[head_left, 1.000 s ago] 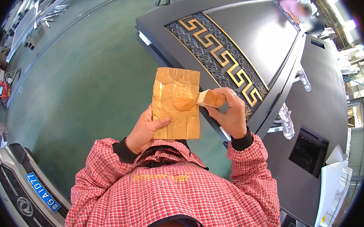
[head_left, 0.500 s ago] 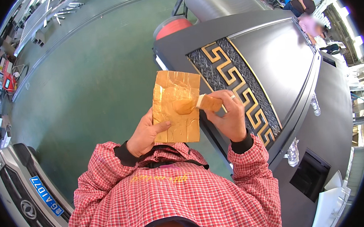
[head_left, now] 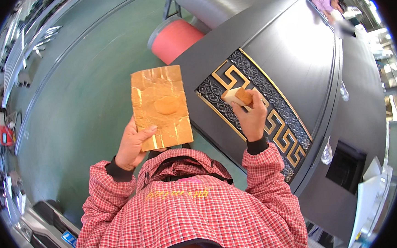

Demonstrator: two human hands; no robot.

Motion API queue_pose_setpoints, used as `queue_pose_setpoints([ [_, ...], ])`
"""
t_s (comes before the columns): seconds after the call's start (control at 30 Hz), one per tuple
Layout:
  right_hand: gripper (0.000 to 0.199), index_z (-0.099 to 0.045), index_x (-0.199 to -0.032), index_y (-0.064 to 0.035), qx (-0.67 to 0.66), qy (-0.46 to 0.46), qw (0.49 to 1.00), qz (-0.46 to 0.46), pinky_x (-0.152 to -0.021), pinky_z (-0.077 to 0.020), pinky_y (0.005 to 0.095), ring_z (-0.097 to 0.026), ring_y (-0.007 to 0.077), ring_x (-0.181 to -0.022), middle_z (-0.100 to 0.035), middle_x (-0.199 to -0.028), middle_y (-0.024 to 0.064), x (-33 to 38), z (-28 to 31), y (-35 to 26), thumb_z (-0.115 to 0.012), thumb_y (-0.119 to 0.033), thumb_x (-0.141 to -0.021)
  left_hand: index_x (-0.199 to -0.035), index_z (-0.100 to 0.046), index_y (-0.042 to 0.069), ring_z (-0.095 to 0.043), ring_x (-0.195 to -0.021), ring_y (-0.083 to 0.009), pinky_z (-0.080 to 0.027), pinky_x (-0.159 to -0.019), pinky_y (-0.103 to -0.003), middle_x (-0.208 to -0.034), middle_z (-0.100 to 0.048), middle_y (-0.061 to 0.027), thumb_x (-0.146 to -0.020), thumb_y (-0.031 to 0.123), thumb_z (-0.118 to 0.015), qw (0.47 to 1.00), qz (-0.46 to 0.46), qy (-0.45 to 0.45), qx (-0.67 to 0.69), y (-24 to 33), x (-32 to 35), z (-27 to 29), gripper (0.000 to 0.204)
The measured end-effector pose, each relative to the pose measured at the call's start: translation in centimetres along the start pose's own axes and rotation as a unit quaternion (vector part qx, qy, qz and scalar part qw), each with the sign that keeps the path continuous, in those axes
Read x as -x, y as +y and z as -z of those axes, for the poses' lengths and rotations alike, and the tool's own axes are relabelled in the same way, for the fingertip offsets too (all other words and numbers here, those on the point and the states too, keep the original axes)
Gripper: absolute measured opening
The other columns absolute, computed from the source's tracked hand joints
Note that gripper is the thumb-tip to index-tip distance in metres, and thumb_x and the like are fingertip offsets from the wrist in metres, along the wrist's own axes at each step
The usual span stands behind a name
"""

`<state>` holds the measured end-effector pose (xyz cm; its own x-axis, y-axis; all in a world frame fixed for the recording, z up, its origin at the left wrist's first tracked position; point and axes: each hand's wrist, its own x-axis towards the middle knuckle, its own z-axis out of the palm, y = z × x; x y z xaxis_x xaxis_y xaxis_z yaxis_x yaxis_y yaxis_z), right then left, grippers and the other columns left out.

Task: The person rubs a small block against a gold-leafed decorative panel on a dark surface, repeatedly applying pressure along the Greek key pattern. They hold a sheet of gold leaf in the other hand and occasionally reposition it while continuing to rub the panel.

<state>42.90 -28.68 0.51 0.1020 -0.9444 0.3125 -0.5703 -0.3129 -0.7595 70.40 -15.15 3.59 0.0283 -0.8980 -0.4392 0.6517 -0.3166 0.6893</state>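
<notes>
My left hand (head_left: pixel 135 140) grips the lower left edge of a flat gold-coloured board (head_left: pixel 164 131), its thumb lying on top. A wet-looking pool of gold paint (head_left: pixel 166 105) sits in the board's middle. My right hand (head_left: pixel 252 118) pinches a small sponge block (head_left: pixel 238 97), pale on one side and gold-brown on another. The sponge is over a dark panel (head_left: pixel 289 39) with a raised gold key-pattern band (head_left: pixel 272 119), set between black scrollwork strips (head_left: pixel 266 75). Whether the sponge touches the band, I cannot tell.
A red drum-shaped roll (head_left: pixel 174 40) and a large grey roll (head_left: pixel 222 2) stand beyond the panel. Another person (head_left: pixel 323 2) is at its far right end. A vehicle front (head_left: pixel 50 236) is at lower left, and metal profiles (head_left: pixel 19 58) lie at far left.
My right hand has moved the sponge away from the board and over the patterned band. The board in my left hand has shifted left, and the view has turned somewhat.
</notes>
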Motion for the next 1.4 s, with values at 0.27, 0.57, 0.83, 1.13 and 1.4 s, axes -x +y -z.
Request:
queue_pose_setpoints([
  [0.27,0.038,-0.058,-0.103,-0.007,0.122,0.015,0.992,-0.028,-0.073,-0.051,0.0366,-0.064,0.0305,-0.085,-0.066,-0.093,0.0117,-0.9,-5.8,1.3,-0.077,-0.01,-0.069,-0.139,-0.031,0.004,-0.065,-0.102,-0.0271,-0.061,-0.065,-0.037,-0.125,-0.055,-0.0149,-0.09,0.001,-0.053,0.996,0.028,-0.05,-0.07,6.4,-6.1,3.2,0.053],
  [0.57,0.036,-0.058,-0.101,-0.0103,0.161,0.003,0.987,-0.025,-0.071,-0.0512,0.0367,-0.063,0.0285,-0.086,-0.064,-0.09,0.0084,-1.2,-8.3,1.8,-0.076,-0.008,-0.07,-0.138,-0.032,0.004,-0.065,-0.101,-0.0267,-0.062,-0.064,-0.038,-0.124,-0.055,-0.0145,-0.09,0.003,-0.054,0.991,0.056,-0.082,-0.088,8.8,-10.8,3.8,0.052],
  [0.83,0.034,-0.06,-0.098,-0.009,0.146,-0.036,0.989,-0.006,-0.073,-0.0511,0.0362,-0.063,0.0292,-0.086,-0.063,-0.091,0.009,-1.4,-7.9,0.6,-0.076,-0.005,-0.068,-0.137,-0.032,0.004,-0.064,-0.103,-0.0267,-0.062,-0.066,-0.039,-0.124,-0.055,-0.0147,-0.091,0.002,-0.053,0.991,0.07,-0.081,-0.079,9.1,-12.9,2.4,0.051],
  [1.13,0.034,-0.059,-0.095,-0.0095,0.136,-0.019,0.99,-0.015,-0.071,-0.0506,0.0368,-0.062,0.0293,-0.086,-0.062,-0.089,0.0076,-2.1,-7.8,1.1,-0.074,-0.002,-0.066,-0.137,-0.032,0.004,-0.065,-0.1,-0.0272,-0.062,-0.064,-0.039,-0.124,-0.055,-0.0149,-0.091,0.002,-0.052,0.99,0.08,-0.087,-0.081,9.1,-13.7,1.9,0.05],
  [1.4,0.037,-0.058,-0.099,-0.0087,0.142,0.0,0.99,-0.015,-0.071,-0.0503,0.0377,-0.061,0.0295,-0.087,-0.062,-0.09,0.0086,-2.8,-8.0,2.3,-0.075,-0.003,-0.067,-0.137,-0.032,0.004,-0.067,-0.095,-0.026,-0.062,-0.06,-0.037,-0.122,-0.056,-0.0145,-0.091,0.004,-0.053,0.988,0.085,-0.095,-0.086,9.1,-14.0,1.8,0.051],
])
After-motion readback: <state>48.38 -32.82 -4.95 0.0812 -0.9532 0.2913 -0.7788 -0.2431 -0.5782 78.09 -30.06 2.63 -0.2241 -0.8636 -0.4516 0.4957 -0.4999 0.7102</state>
